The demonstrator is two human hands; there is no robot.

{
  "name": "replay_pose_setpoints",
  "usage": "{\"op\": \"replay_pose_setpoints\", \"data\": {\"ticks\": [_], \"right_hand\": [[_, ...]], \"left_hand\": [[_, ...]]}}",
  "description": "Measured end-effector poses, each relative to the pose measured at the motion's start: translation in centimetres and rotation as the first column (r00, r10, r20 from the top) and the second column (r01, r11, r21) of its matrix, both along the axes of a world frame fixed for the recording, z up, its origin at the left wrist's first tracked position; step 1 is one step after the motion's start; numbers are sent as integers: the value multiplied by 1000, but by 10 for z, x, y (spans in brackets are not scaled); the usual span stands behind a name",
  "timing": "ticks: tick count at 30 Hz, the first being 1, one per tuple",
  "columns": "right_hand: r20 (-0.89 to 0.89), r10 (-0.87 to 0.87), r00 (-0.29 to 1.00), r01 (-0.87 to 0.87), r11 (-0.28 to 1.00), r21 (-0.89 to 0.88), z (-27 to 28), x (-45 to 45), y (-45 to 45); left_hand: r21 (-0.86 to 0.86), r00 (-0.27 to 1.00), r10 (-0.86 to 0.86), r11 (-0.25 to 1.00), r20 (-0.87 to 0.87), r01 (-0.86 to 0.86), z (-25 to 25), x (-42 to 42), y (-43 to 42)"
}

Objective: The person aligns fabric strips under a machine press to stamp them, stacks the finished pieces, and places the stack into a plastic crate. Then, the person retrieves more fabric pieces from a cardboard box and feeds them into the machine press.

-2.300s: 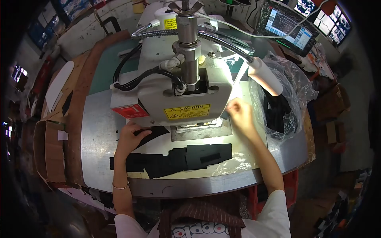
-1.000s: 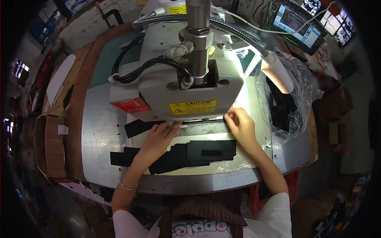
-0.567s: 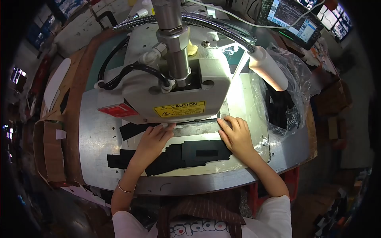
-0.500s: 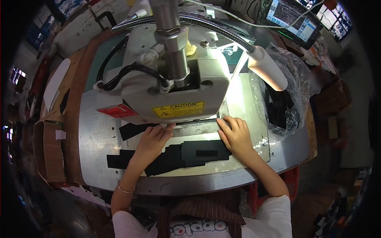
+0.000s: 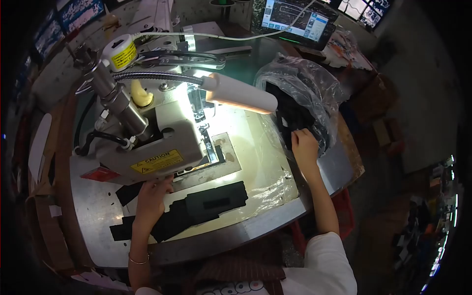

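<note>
Fingers (image 5: 300,135) at one machine (image 5: 179,135), one bag (image 5: 317,93)

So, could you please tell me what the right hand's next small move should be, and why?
I'd probably have the right hand pinch some black material and draw it from the clear plastic bag: its fingertips are right at that material, though any grip is hidden, while the left hand is at another black piece beside the machine head.

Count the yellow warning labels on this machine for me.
2: a CAUTION label on the grey front cover, and a second label on the white round housing farther back. Others may be hidden.
</note>
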State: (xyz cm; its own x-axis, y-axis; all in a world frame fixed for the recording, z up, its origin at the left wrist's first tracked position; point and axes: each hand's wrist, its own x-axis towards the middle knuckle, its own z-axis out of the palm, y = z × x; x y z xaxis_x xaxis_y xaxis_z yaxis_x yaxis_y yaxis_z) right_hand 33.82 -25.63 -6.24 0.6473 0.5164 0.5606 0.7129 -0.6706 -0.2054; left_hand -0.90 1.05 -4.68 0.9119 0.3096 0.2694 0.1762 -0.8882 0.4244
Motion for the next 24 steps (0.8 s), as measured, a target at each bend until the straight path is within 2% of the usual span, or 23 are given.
{"op": "replay_pose_setpoints", "data": {"ticks": [2,3,5,7,8,9,10,11,13,14,16,17,18,19,20,21,22,24], "right_hand": [[51,-27,998,25,998,50,11,-6,3],[187,30,982,-66,980,186,20,-14,10],[251,232,940,-295,921,256,42,-44,28],[270,500,823,-548,825,140,46,-85,44],[282,635,719,-678,730,85,44,-106,53],[278,756,593,-800,591,100,40,-123,62],[262,835,484,-870,492,41,40,-137,68],[271,854,444,-884,467,-21,33,-150,75],[203,883,423,-906,416,79,35,-159,92],[29,877,479,-863,465,200,37,-159,94],[-332,806,490,-711,589,383,41,-155,98],[-417,793,444,-654,605,455,29,-152,107],[-502,748,435,-607,655,451,27,-151,111],[-582,697,419,-559,703,440,25,-150,115],[-579,650,493,-529,752,393,18,-146,122],[-570,599,563,-494,796,349,14,-141,130],[-574,536,618,-508,830,229,21,-138,134],[-477,577,663,-544,809,224,4,-130,142]], "left_hand": [[8,1000,9,1000,17,-10,8,2,-3],[-67,999,44,997,5,-43,15,3,-7],[-212,992,123,969,-23,-125,32,9,-24],[-543,992,103,830,-72,-125,46,18,-38],[-594,999,10,804,-54,-40,48,24,-41],[-641,996,-84,766,-26,48,48,29,-42],[-670,991,-134,736,-4,97,37,32,-43],[-743,991,-132,665,-19,74,30,33,-42],[-865,989,-137,500,-48,28,21,35,-40],[-914,996,-92,404,2,39,18,35,-40],[-813,995,22,576,-92,-88,21,34,-41],[-748,988,84,645,-130,-153,21,33,-41],[-770,988,88,619,-126,-153,16,31,-40],[-589,987,145,793,-70,-158,13,31,-38],[-370,983,186,913,0,-172,11,33,-36],[-125,976,206,973,76,-196,10,35,-33],[-32,971,210,978,116,-207,6,35,-31],[-34,993,90,996,71,-88,4,35,-28]]}}
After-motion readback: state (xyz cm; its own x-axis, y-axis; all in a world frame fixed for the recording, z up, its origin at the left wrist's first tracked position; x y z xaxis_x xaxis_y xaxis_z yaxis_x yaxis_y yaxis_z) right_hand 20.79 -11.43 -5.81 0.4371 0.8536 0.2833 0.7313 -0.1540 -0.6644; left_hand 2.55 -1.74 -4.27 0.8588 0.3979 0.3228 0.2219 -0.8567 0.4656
